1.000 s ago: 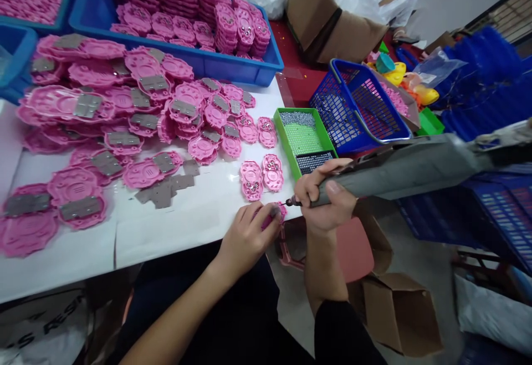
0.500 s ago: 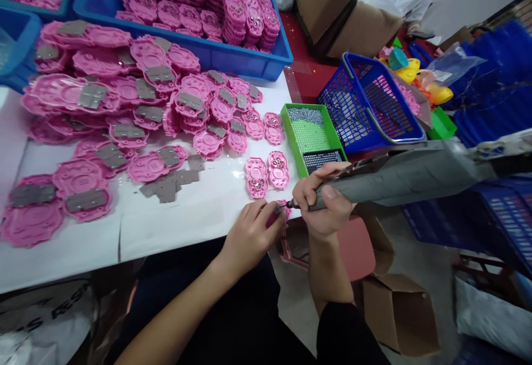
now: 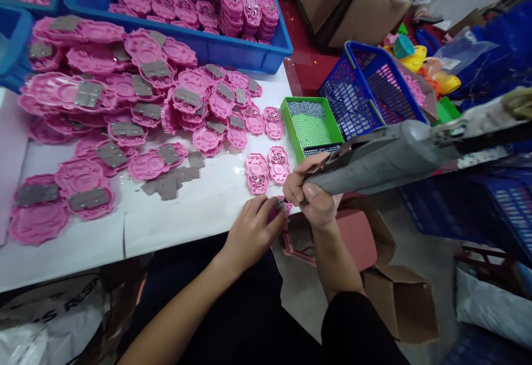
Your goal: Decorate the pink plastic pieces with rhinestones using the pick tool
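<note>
My right hand (image 3: 312, 192) is wrapped round a grey power screwdriver (image 3: 374, 160), tilted with its tip down to the left. Its bit meets a small pink plastic casing (image 3: 287, 205) at the table's front edge. My left hand (image 3: 256, 225) grips that casing, covering most of it. Just beyond lie two pink casings (image 3: 256, 173) with shiny metal parts. A green tray (image 3: 291, 132) of small screws (image 3: 306, 109) stands behind my right hand. Loose grey metal plates (image 3: 168, 183) lie on the table left of my left hand.
A large heap of pink casings (image 3: 145, 88) with grey plates covers the table's left. Behind it stands a blue crate (image 3: 236, 55) of stacked casings. A blue basket (image 3: 353, 99) is at the right. Below are a pink stool (image 3: 355, 237) and a cardboard box (image 3: 411, 304).
My right hand and the screwdriver have shifted slightly left, and the tool's angle has changed a little. My left hand stays on the casing. The whole view has moved slightly.
</note>
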Available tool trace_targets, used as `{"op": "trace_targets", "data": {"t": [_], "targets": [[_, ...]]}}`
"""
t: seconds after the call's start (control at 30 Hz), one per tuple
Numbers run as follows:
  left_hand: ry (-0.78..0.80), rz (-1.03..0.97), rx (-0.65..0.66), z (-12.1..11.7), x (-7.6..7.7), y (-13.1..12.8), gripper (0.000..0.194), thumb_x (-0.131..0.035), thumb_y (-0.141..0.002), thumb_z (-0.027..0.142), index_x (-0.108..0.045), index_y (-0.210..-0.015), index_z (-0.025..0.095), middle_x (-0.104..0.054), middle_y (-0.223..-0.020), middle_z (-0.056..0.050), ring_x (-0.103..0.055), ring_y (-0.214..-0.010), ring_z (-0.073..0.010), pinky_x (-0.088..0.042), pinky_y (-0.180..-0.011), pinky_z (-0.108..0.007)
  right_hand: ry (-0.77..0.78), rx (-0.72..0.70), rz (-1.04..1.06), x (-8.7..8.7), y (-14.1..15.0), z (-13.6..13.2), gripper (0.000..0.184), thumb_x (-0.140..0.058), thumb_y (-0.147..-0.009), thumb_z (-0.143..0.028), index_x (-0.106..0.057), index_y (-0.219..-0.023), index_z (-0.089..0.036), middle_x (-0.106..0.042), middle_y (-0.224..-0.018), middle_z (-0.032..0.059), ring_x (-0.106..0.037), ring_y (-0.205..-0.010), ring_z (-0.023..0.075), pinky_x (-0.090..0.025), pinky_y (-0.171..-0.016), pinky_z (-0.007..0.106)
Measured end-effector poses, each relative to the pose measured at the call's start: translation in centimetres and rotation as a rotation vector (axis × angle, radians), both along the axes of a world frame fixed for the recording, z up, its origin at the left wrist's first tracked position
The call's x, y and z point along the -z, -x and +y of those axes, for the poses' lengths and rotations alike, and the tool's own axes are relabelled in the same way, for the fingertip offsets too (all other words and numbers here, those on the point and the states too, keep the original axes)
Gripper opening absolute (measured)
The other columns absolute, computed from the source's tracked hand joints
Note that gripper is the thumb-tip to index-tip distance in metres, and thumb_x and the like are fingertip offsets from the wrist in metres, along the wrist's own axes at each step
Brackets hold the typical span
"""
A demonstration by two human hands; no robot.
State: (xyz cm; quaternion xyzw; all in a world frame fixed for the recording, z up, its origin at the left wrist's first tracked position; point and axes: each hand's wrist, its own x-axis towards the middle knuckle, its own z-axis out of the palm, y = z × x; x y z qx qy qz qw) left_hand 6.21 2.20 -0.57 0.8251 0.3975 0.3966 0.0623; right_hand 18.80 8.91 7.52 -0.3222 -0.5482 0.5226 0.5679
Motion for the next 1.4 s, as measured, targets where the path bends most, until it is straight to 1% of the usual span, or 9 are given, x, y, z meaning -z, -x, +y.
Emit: {"op": "trace_targets", "data": {"t": [0.17, 0.27, 0.47, 0.57, 0.63, 0.77, 0.87, 1.0, 1.4], "targets": [[0.017, -0.002, 0.013, 0.2, -0.5, 0.0, 0.019, -0.067, -0.098, 0.020, -0.067, -0.116, 0.016, -0.071, -0.115, -0.014, -0.061, -0.104, -0.0281, -0.056, -0.080, -0.041, -0.038, 0.001, 0.028, -0.5, -1.0, 0.1, 0.021, -0.069, -0.082, -0.042, -0.059, -0.092, -0.027, -0.042, -0.046, -0.0124, -0.031, -0.031, 0.0075, -0.032, -0.034, 0.021], [0.016, 0.006, 0.008, 0.2, -0.7, -0.1, 0.019, -0.066, -0.097, 0.019, -0.067, -0.117, 0.015, -0.072, -0.114, -0.013, -0.061, -0.101, -0.0278, -0.056, -0.079, -0.041, -0.114, 0.083, 0.054, -1.6, -2.4, -0.3, 0.014, -0.064, -0.083, -0.041, -0.061, -0.088, -0.028, -0.039, -0.045, -0.0118, -0.029, -0.029, 0.0082, -0.031, -0.032, 0.022], [-0.002, 0.032, 0.004, 0.3, -1.0, -0.1, 0.023, -0.067, -0.097, 0.025, -0.068, -0.117, 0.015, -0.071, -0.117, -0.015, -0.062, -0.104, -0.0302, -0.056, -0.083, -0.044, -0.220, 0.542, -0.037, -4.0, -6.0, 1.4, 0.015, -0.060, -0.078, -0.043, -0.060, -0.087, -0.031, -0.034, -0.048, -0.0109, -0.029, -0.032, 0.0111, -0.034, -0.036, 0.028], [0.076, 0.027, 0.047, 0.3, -1.3, 0.1, 0.035, -0.064, -0.099, 0.038, -0.067, -0.123, 0.013, -0.069, -0.120, -0.018, -0.063, -0.106, -0.0322, -0.056, -0.083, -0.046, -0.212, 0.704, -0.051, -3.6, -7.2, 4.2, 0.014, -0.054, -0.079, -0.043, -0.055, -0.086, -0.031, -0.031, -0.049, -0.0110, -0.027, -0.032, 0.0108, -0.029, -0.035, 0.026], [0.107, 0.030, 0.058, 0.2, -1.3, 0.2, 0.034, -0.059, -0.101, 0.033, -0.065, -0.128, 0.013, -0.069, -0.119, -0.017, -0.064, -0.104, -0.0310, -0.056, -0.081, -0.045, -0.212, 0.763, -0.048, -2.9, -7.6, 5.9, 0.012, -0.052, -0.080, -0.041, -0.054, -0.084, -0.029, -0.032, -0.050, -0.0105, -0.026, -0.033, 0.0098, -0.026, -0.034, 0.025], [0.138, 0.045, 0.056, 0.3, -1.0, 0.1, 0.033, -0.053, -0.100, 0.013, -0.062, -0.132, 0.012, -0.069, -0.120, -0.016, -0.066, -0.101, -0.0286, -0.055, -0.076, -0.042, -0.186, 0.805, -0.013, -1.9, -7.6, 7.4, 0.008, -0.051, -0.079, -0.034, -0.056, -0.080, -0.027, -0.033, -0.047, -0.0096, -0.027, -0.032, 0.0091, -0.024, -0.034, 0.023], [0.196, -0.044, 0.062, 0.5, -0.9, 0.1, 0.030, -0.056, -0.100, 0.014, -0.063, -0.129, 0.015, -0.067, -0.128, -0.016, -0.067, -0.104, -0.0276, -0.057, -0.078, -0.041, -0.173, 0.823, 0.001, -1.6, -7.4, 7.5, 0.005, -0.054, -0.078, -0.032, -0.056, -0.078, -0.027, -0.035, -0.047, -0.0097, -0.028, -0.032, 0.0091, -0.025, -0.034, 0.023], [0.262, -0.166, 0.088, 0.7, -0.8, 0.2, 0.024, -0.056, -0.102, 0.015, -0.066, -0.124, 0.019, -0.070, -0.121, -0.012, -0.068, -0.102, -0.0246, -0.059, -0.082, -0.041, -0.131, 0.859, 0.036, -1.4, -7.5, 7.8, 0.005, -0.055, -0.073, -0.030, -0.057, -0.076, -0.026, -0.038, -0.046, -0.0097, -0.030, -0.032, 0.0088, -0.026, -0.034, 0.023], [0.282, -0.221, 0.068, 0.5, -0.3, 0.0, 0.023, -0.060, -0.100, 0.013, -0.067, -0.122, 0.017, -0.070, -0.118, -0.011, -0.068, -0.101, -0.0238, -0.059, -0.083, -0.041, -0.122, 0.879, 0.055, -1.2, -7.2, 7.7, 0.010, -0.058, -0.070, -0.030, -0.058, -0.078, -0.024, -0.040, -0.044, -0.0113, -0.033, -0.031, 0.0077, -0.027, -0.034, 0.022]]}}
